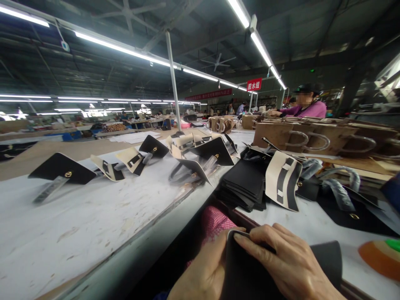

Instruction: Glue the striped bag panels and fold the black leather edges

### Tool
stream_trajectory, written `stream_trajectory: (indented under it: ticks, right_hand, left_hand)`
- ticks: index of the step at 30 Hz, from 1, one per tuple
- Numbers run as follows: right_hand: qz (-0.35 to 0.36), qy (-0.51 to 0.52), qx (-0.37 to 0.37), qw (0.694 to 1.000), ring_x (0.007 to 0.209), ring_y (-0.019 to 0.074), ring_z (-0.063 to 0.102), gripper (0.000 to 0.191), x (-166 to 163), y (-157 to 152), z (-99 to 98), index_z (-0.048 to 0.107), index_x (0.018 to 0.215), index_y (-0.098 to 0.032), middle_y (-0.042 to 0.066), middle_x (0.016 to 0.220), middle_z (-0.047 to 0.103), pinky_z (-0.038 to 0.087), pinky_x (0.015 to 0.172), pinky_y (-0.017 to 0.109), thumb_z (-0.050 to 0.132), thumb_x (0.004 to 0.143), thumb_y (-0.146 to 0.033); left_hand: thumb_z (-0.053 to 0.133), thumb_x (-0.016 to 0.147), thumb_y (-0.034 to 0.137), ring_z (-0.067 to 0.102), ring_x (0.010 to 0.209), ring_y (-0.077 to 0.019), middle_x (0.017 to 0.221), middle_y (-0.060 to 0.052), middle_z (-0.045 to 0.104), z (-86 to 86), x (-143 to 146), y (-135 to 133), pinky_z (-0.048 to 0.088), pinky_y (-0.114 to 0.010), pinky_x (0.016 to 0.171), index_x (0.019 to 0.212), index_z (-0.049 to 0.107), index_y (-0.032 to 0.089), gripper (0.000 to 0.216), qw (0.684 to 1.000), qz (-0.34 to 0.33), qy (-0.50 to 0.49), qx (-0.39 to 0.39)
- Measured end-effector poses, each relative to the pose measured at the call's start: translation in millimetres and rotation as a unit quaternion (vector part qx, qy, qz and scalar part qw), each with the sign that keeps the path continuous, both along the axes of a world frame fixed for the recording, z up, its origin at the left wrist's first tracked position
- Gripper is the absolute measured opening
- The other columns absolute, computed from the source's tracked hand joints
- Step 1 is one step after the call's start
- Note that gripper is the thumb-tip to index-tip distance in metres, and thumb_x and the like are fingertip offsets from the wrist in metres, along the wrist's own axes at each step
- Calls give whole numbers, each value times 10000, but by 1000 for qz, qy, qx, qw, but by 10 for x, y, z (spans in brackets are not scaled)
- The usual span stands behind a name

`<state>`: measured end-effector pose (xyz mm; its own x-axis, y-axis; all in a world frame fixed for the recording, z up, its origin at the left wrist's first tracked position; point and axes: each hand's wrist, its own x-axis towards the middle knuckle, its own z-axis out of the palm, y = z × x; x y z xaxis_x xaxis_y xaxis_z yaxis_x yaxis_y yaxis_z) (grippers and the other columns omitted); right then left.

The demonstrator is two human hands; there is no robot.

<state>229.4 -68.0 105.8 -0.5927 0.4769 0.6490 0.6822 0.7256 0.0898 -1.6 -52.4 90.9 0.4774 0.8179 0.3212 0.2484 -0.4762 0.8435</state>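
At the bottom of the head view both my hands hold a black leather piece [325,256]. My right hand [289,262] lies on top of it, fingers stretched flat and pressing along its upper edge. From below, my left hand [208,268] grips the piece's left edge, thumb against the leather. A stack of black leather panels [243,181] lies just beyond my hands on the white table [312,223]. Next to the stack rests a cream and black flap [283,177].
A long white conveyor belt [78,225] on the left carries several black and cream bag flaps [62,166]. Brown bags with handles [315,135] stand at the back right, where a person in purple [304,109] works. An orange and green object [379,254] sits at the right edge.
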Motion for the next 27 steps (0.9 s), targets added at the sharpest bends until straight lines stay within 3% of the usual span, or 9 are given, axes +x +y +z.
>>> stream_trajectory:
  ticks: [3, 6, 9, 11, 15, 18, 24, 27]
  right_hand:
    - [-5, -1, 20, 1000, 749, 137, 555, 405, -12, -19, 27, 535, 1428, -209, 63, 965, 646, 486, 659, 266, 422, 1041, -166]
    - [-12, 10, 29, 999, 712, 133, 532, 415, -55, -33, 39, 549, 1414, -234, 45, 929, 637, 451, 639, 258, 428, 1030, -134]
    - [-14, 22, 30, 999, 691, 134, 525, 405, -103, -28, 41, 560, 1401, -261, 28, 900, 636, 433, 634, 262, 439, 1030, -151]
    - [-9, 32, 32, 999, 691, 131, 532, 387, -117, -21, 37, 571, 1384, -273, 22, 905, 642, 429, 634, 265, 443, 1033, -169]
    - [-5, 9, 26, 1000, 718, 136, 547, 381, -99, -21, 26, 582, 1365, -257, 33, 933, 657, 438, 638, 268, 436, 1025, -165]
    - [-8, 5, 21, 1000, 736, 138, 557, 391, -94, -19, 32, 576, 1364, -244, 37, 944, 665, 460, 652, 264, 436, 1013, -142]
    - [24, 39, 23, 999, 697, 129, 535, 424, -161, -11, 85, 533, 1394, -211, 40, 934, 663, 438, 620, 267, 441, 999, -86]
    - [17, 29, -16, 999, 721, 139, 578, 380, -197, -36, 125, 551, 1354, -224, 31, 931, 665, 465, 649, 283, 384, 1030, -116]
  left_hand:
    - [513, 986, 392, 608, 1253, -221, 1352, -35, 660, 82, -59, 36, 469, -286, 1092, 1363, 622, 295, 405, 994, -49, 15, -92]
    - [412, 990, 558, 513, 1334, -263, 1401, -30, 611, 95, -102, 27, 378, -350, 1156, 1303, 669, 292, 485, 985, -13, 7, -170]
    - [401, 937, 686, 601, 1136, -280, 1156, -69, 680, 129, -69, -27, 376, -422, 1127, 1282, 667, 270, 602, 985, 18, -10, -172]
    - [447, 932, 654, 623, 1000, -251, 1006, -40, 675, 165, -4, -78, 427, -405, 1048, 1214, 682, 305, 507, 984, 25, -8, -173]
    - [459, 964, 519, 628, 975, -220, 975, -22, 661, 138, 139, -164, 467, -334, 947, 1202, 678, 345, 367, 987, 99, -18, -126]
    - [466, 963, 552, 654, 925, -207, 941, -24, 662, 38, 182, -183, 497, -320, 919, 1238, 669, 348, 397, 985, 136, -17, -100]
    - [362, 982, 634, 664, 780, -200, 833, -36, 649, -60, 172, -143, 537, -322, 772, 1208, 681, 315, 504, 986, 155, 57, 14]
    - [321, 993, 634, 649, 731, -180, 804, -27, 635, -55, 195, -129, 531, -293, 729, 1180, 693, 317, 524, 985, 157, 58, 34]
